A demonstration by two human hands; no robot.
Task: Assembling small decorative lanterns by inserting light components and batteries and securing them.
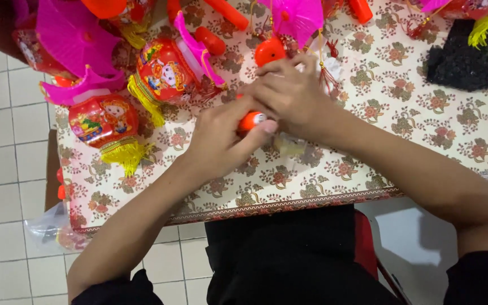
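My left hand (221,138) is closed around a small orange plastic handle piece (251,120) with a white end, near the middle of the table. Pressed against it from the right, my right hand (289,93) pinches the same orange piece, its fingers curled over the top. A round orange part (269,51) lies just beyond my right hand. Both hands hover low over the floral tablecloth (425,130).
Red toy lanterns with yellow tassels (105,121) (162,70) and pink plastic tops (74,36) crowd the table's left and far side. A black mesh item (461,59) lies far right. A clear plastic bag (49,229) hangs at the table's left corner over white floor tiles.
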